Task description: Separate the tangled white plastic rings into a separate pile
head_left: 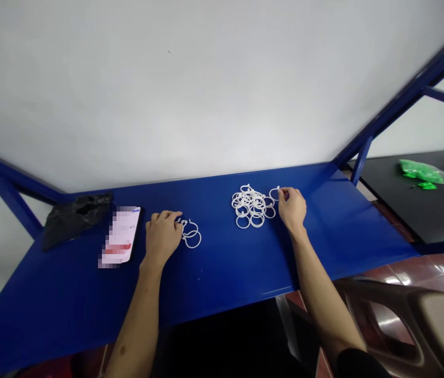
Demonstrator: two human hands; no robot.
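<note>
Left hand left of frame centre, palm down on blue metal shelf top, fingertips touching small cluster of white plastic rings; nothing clasped, fingers loosely curled. Right hand right of centre, thumb and forefinger pinched on single white plastic ring at upper right edge of larger pile of white rings. Phone with pink screen just left of left hand. Crumpled black plastic bag further left. Green bag on black table, far right.

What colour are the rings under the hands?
White rings, on the blue shelf; head view.
</note>
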